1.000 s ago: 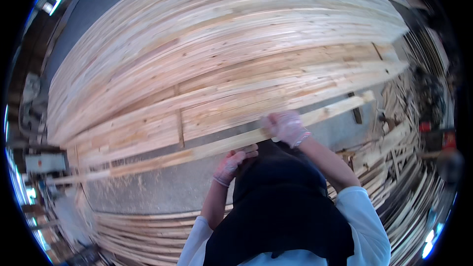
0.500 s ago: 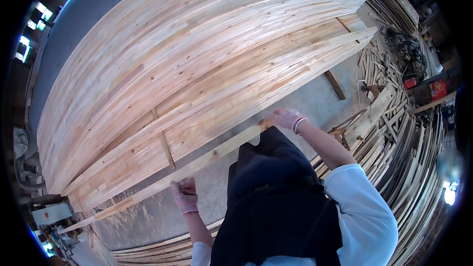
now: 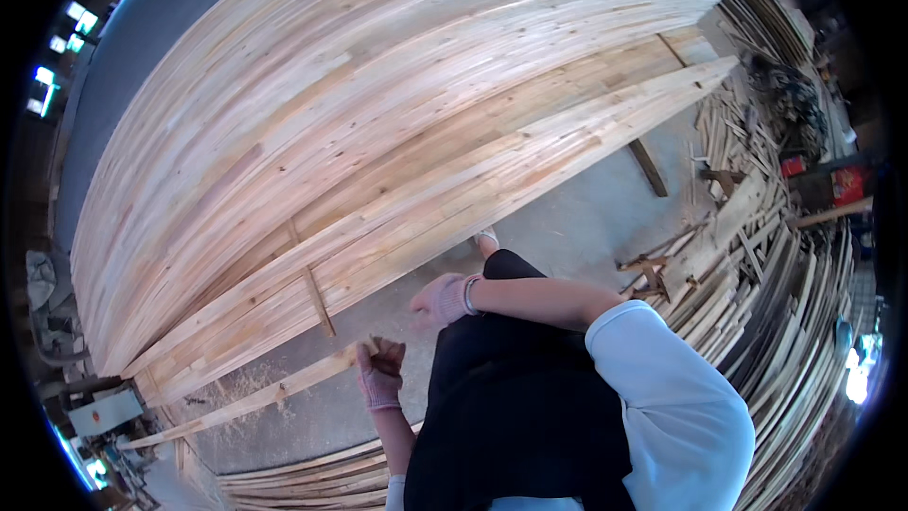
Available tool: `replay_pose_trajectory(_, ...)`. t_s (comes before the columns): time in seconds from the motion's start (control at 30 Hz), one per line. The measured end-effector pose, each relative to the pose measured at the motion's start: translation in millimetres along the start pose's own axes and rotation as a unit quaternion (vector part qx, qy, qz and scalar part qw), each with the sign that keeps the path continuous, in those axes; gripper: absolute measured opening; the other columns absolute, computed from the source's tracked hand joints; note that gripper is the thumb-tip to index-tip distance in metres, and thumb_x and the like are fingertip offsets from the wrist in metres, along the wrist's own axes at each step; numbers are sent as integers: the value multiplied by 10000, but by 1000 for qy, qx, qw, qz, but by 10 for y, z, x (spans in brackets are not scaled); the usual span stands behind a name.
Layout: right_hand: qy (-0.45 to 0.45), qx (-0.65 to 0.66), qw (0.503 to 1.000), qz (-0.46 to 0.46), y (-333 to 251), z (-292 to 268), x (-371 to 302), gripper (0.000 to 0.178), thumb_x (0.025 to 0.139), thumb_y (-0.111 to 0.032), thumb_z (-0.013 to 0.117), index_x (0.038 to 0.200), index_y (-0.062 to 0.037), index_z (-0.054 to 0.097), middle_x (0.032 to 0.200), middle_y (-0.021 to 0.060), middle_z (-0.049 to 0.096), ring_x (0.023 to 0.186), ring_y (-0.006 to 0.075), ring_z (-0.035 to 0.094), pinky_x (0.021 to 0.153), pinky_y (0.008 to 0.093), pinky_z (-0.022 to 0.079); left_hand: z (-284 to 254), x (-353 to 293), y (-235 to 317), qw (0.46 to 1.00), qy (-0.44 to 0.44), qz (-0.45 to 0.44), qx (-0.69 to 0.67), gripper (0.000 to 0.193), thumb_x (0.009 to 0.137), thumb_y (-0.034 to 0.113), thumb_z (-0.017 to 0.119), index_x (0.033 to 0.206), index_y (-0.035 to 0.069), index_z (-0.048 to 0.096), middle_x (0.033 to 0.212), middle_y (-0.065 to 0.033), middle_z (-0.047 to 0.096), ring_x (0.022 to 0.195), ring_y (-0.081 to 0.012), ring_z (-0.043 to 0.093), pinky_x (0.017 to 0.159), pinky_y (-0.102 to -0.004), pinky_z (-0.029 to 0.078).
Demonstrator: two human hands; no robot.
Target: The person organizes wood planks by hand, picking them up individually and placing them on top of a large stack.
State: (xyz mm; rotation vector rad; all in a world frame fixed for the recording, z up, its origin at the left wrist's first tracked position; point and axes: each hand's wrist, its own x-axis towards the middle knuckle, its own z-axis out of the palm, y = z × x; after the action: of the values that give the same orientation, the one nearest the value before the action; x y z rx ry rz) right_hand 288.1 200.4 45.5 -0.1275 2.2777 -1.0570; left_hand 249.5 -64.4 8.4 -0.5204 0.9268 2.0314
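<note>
My left hand (image 3: 381, 377), in a pinkish knitted glove, is closed at the near end of a long, narrow wooden strip (image 3: 279, 389). From there the strip runs off to the lower left, slanting above the dusty floor. My right hand (image 3: 443, 302), gloved alike, is just beyond and to the right of the left one, apart from the strip. Motion blurs its fingers, so their pose is unclear.
A wide stack of pale planks (image 3: 378, 104) fills the far side, with a cross batten (image 3: 319, 301) under its near layer. Loose offcuts (image 3: 742, 132) and long strips (image 3: 785, 322) lie at the right. More strips (image 3: 312, 480) lie low at the left. My shoe (image 3: 486, 237) shows.
My right hand has swung left from the strip's end toward my left hand. The strip's near end has shifted left and now meets my left hand. My shoe has come into view.
</note>
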Motion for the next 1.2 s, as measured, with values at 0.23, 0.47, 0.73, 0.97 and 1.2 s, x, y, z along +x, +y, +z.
replay_pose_trajectory(0.23, 30, -118, 964, 236, 1416, -644, 3, 512, 759, -451, 511, 1019, -44, 680, 1005, 180, 673, 934, 322, 655, 783, 435, 512, -177, -240, 383, 907, 285, 211, -228, 392, 906, 484, 495, 873, 113, 619, 724, -23, 573, 696, -216, 566, 823, -454, 495)
replay_pose_trajectory(0.47, 80, -399, 823, 396, 2977, -1492, 46, 499, 900, -218, 406, 1375, -67, 379, 1356, 147, 465, 1251, 304, 446, 1061, 522, 272, 208, -209, -59, 908, 338, 94, -229, 476, 898, 535, 435, 814, 98, 606, 743, -30, 609, 715, -234, 536, 871, -488, 450)
replay_pose_trajectory(0.73, 35, -385, 855, 345, 3332, -1765, 244, 223, 866, -191, 519, 1015, -108, 662, 1004, 104, 673, 984, 258, 619, 916, 472, 415, 544, -300, -439, 924, 318, 15, -210, 367, 877, 421, 495, 700, 103, 451, 665, -16, 386, 634, -211, 372, 717, -380, 420)
replay_pose_trajectory(0.97, -63, -391, 894, 211, 3401, -1725, -181, 245, 771, -149, 525, 904, -58, 709, 862, 184, 685, 788, 321, 673, 750, 443, 524, 453, -312, -444, 921, 348, 32, -175, 372, 874, 415, 508, 667, 125, 400, 629, -19, 361, 629, -199, 373, 651, -346, 377)
replay_pose_trajectory(1.2, -163, -131, 954, 216, 2933, -1461, -880, 306, 729, -239, 564, 981, -103, 675, 938, 114, 687, 819, 269, 657, 716, 392, 527, 312, 42, -622, 931, 299, -26, -207, 397, 917, 458, 446, 729, 109, 474, 674, -16, 434, 617, -193, 394, 660, -369, 414)
